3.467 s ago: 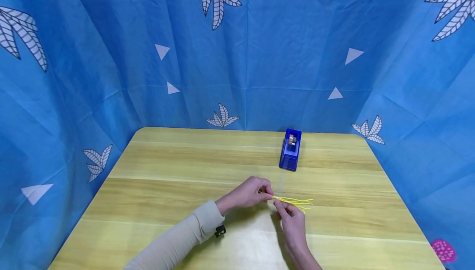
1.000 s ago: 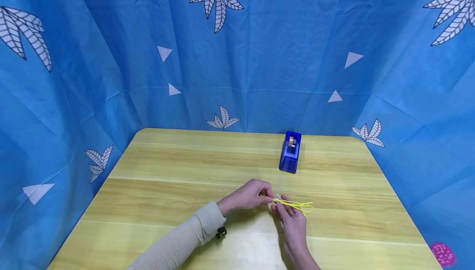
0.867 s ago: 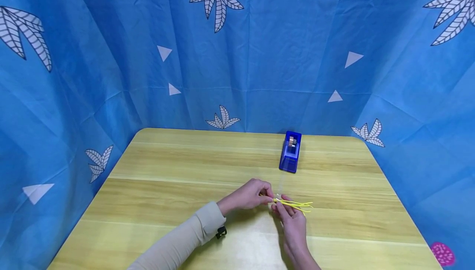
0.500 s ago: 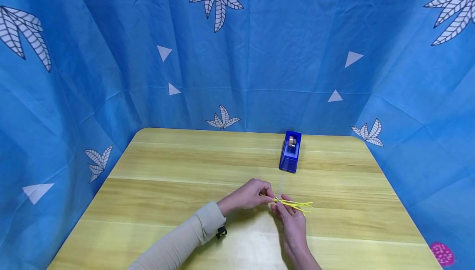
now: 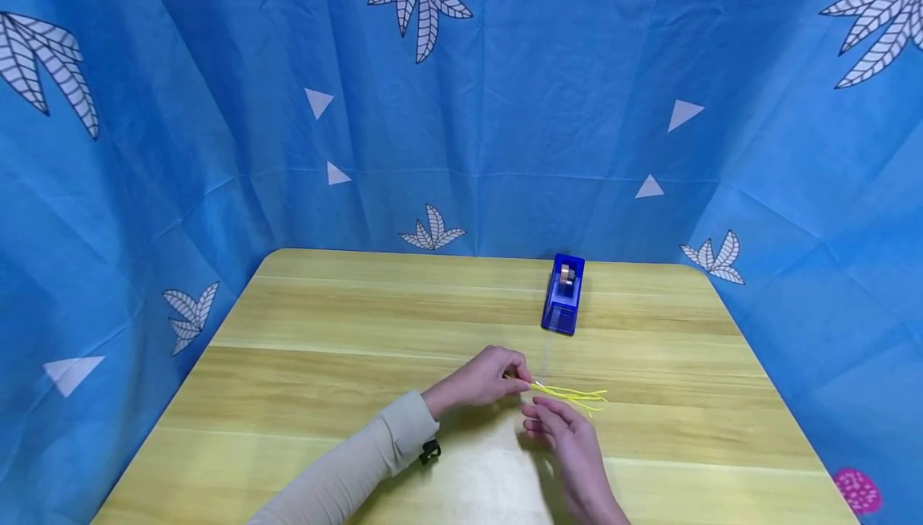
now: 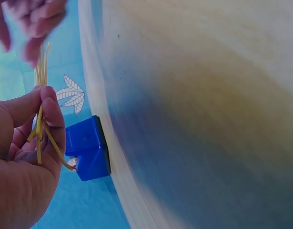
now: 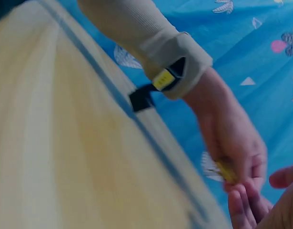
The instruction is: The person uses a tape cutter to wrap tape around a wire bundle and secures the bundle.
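My left hand (image 5: 490, 377) pinches a bundle of thin yellow cords (image 5: 573, 393) between thumb and fingers; the loose ends fan out to the right. In the left wrist view, short cut ends of the cords (image 6: 39, 129) stick out on the near side of the thumb. A faint clear strip of tape (image 5: 546, 358) runs from the blue tape dispenser (image 5: 562, 300) toward the cords, with a small whitish spot where it meets them. Just below the bundle, my right hand (image 5: 566, 437) holds nothing, its fingers loosely bent and its thumb apart from them.
The wood-grain table (image 5: 346, 317) carries the dispenser near its back edge, right of centre. A blue curtain (image 5: 548, 108) with leaf prints hangs behind and at both sides. A black clip-like device (image 5: 429, 451) sits at the left cuff.
My right hand has let go of the cords and drawn back slightly down and toward me. The left hand keeps its pinch in the same place.
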{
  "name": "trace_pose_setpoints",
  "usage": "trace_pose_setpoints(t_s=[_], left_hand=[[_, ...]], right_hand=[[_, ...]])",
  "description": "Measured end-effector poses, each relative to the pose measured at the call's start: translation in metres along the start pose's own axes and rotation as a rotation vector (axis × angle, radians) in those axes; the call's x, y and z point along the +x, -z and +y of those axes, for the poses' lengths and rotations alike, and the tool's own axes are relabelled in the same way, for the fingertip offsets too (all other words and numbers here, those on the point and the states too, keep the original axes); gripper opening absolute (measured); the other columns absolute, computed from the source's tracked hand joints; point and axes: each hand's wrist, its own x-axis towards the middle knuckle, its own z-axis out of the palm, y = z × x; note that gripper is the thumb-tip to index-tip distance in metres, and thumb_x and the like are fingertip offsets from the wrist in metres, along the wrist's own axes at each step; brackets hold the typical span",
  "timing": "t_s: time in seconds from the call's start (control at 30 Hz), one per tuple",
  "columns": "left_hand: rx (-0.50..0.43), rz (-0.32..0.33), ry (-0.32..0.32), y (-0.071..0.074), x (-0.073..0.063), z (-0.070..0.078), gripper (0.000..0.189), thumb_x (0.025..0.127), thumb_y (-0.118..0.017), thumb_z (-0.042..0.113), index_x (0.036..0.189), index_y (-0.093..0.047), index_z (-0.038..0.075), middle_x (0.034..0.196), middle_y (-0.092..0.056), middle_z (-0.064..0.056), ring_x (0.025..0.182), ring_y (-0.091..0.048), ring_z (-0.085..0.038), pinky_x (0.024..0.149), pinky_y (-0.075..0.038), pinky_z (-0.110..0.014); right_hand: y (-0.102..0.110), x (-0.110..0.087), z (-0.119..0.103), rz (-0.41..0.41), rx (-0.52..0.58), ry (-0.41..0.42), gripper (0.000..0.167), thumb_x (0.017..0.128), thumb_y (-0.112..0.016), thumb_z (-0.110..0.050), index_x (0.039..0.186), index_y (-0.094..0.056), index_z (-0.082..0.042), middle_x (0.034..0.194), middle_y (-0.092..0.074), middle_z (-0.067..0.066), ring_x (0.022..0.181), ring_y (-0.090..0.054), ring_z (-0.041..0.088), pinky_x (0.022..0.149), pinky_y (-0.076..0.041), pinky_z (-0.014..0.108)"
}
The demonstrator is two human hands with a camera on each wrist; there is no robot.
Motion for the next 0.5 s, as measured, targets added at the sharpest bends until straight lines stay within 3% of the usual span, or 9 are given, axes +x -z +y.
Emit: trace_pose_setpoints(t_s=[0.13,0.3,0.4,0.5], left_hand=[[-0.012,-0.005,-0.009,0.0,0.001,0.0,0.005,0.097,-0.072,0.008,0.098,-0.073,0.004,0.091,-0.077,-0.006,0.076,-0.07,-0.01,0.072,-0.055,-0.017],[-0.033,-0.011,0.005,0.0,0.001,0.001,0.004,0.098,-0.071,0.009,0.095,-0.072,0.005,0.092,-0.077,-0.007,0.076,-0.071,-0.013,0.071,-0.055,-0.017],[-0.044,-0.008,0.01,-0.001,0.0,0.001,0.005,0.098,-0.071,0.008,0.094,-0.072,0.006,0.092,-0.077,-0.007,0.076,-0.07,-0.013,0.071,-0.055,-0.017],[-0.055,-0.006,0.01,-0.002,-0.001,0.001,0.005,0.098,-0.07,0.008,0.094,-0.072,0.005,0.092,-0.077,-0.008,0.074,-0.07,-0.012,0.071,-0.055,-0.017]], right_hand=[[0.01,0.0,-0.025,-0.013,-0.056,0.166,0.034,0.104,-0.06,-0.007,0.129,-0.058,0.015,0.101,-0.078,0.007,0.091,-0.074,0.017,0.086,-0.06,0.027],[0.034,0.017,-0.057,-0.083,-0.181,0.382,0.032,0.104,-0.061,-0.009,0.126,-0.06,0.014,0.102,-0.077,0.001,0.095,-0.073,0.011,0.089,-0.059,0.023],[0.049,0.033,-0.066,-0.104,-0.289,0.466,0.031,0.105,-0.06,-0.01,0.126,-0.061,0.013,0.106,-0.077,0.004,0.099,-0.071,0.006,0.091,-0.056,0.018],[0.062,0.047,-0.067,-0.094,-0.479,0.499,0.028,0.105,-0.062,-0.016,0.125,-0.067,0.004,0.109,-0.077,0.01,0.101,-0.071,0.007,0.091,-0.053,0.014]])
